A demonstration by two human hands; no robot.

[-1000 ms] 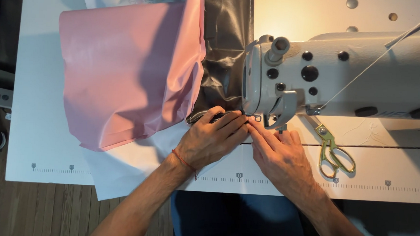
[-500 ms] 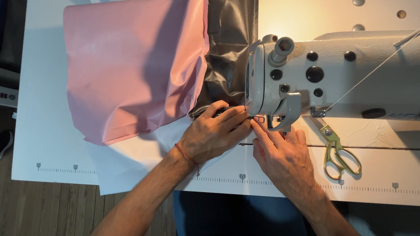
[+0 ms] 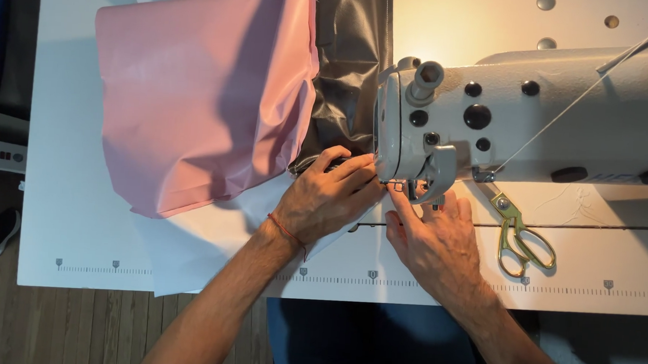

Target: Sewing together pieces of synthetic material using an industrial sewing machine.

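Fabric [image 3: 210, 235] pressed flat by L hand [image 3: 329, 201] & R hand [image 3: 437, 243] under sewing machine [image 3: 527, 119].

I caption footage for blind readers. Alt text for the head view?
Seen from above, a left hand and right hand press white fabric flat under a sewing machine head. Pink fabric and dark fabric lie behind; gold scissors rest at right.

Scissors [image 3: 522, 240] on table [image 3: 65, 190] right of hands, fabric [image 3: 202, 102] seemingly behind.
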